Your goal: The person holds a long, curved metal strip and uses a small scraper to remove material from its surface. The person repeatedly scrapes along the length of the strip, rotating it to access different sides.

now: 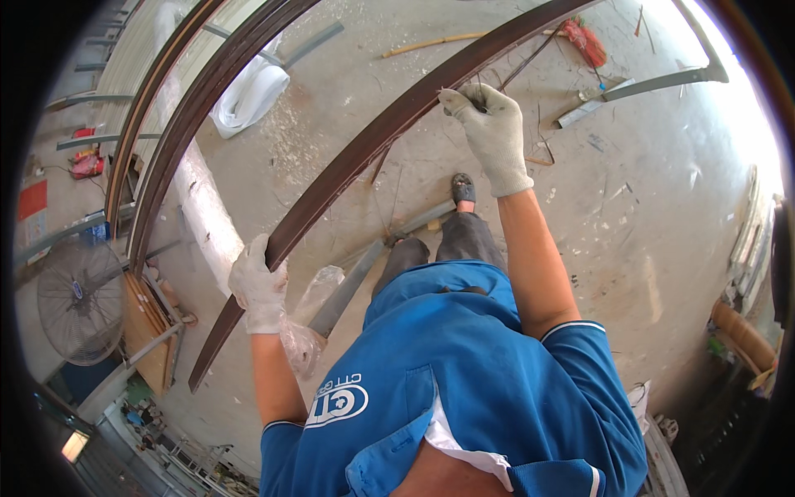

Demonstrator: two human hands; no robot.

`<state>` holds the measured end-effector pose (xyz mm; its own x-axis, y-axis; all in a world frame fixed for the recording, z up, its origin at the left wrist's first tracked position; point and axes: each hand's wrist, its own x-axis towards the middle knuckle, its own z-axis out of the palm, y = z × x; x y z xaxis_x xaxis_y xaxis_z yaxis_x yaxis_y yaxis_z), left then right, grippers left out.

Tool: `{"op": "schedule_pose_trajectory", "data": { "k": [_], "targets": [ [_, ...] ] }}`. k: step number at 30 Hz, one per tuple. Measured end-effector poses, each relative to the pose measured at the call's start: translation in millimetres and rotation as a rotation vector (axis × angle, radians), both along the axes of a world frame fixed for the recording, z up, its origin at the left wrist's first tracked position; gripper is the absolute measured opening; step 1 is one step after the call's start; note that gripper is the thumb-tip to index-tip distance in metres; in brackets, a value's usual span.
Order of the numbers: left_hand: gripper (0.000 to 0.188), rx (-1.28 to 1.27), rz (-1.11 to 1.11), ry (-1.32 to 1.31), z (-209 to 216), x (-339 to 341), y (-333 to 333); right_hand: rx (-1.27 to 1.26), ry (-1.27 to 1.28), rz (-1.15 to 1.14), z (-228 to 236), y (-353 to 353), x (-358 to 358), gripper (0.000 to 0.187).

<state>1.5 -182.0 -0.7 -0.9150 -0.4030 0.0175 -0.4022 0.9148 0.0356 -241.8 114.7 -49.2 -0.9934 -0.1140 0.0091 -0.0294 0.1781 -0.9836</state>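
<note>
A long dark brown profile strip (356, 166) runs slantwise across the view, from the lower left to the upper right. My left hand (258, 290), in a whitish work glove, is closed round it near its lower left end. Further up, my right hand (490, 132), gloved too, has its fingers curled and the thumb tip at the near edge of the strip. Whatever those fingers pinch, if anything, is too small to tell. Grey metal bars (352, 286) of a stand pass beneath the strip.
More brown strips (178, 132) lie to the left on grey rack arms, near a roll of white film (248, 95). A standing fan (79, 302) is at far left. A red broom (585, 43) and another grey support bar (662, 81) are at upper right. Scraps litter the concrete floor (613, 215).
</note>
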Motion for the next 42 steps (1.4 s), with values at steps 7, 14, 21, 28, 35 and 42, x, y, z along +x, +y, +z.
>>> {"op": "schedule_pose_trajectory", "data": {
  "k": [7, 14, 21, 28, 35, 42],
  "targets": [
    [0.036, 0.042, -0.04, -0.008, 5.2, -1.2, -2.7, -0.365, -0.152, -0.31, -0.5, 20.7, -31.7, 0.015],
    [0.035, 0.41, 0.062, -0.169, 28.5, -19.6, -14.0, -0.09, 0.286, -0.27, -30.1, 102.3, -58.4, 0.016],
    [0.047, 0.793, 0.009, -0.164, 38.1, -28.5, -42.3, -0.207, -0.139, -0.24, -35.6, 111.5, -48.3, 0.025],
    [0.047, 0.764, -0.075, -0.245, 30.4, -28.8, -58.6, 0.086, 0.166, -0.193, -57.9, 99.8, -40.4, 0.019],
    [0.022, 1.019, 0.176, -0.232, 39.2, -35.0, -50.1, -0.072, -0.189, -0.189, -25.3, 78.3, -51.4, 0.016],
    [0.03, 0.856, 0.261, -0.204, 38.2, -31.1, -44.3, -0.253, -0.019, -0.338, -18.8, 77.9, -138.1, 0.072]
  ]
}}
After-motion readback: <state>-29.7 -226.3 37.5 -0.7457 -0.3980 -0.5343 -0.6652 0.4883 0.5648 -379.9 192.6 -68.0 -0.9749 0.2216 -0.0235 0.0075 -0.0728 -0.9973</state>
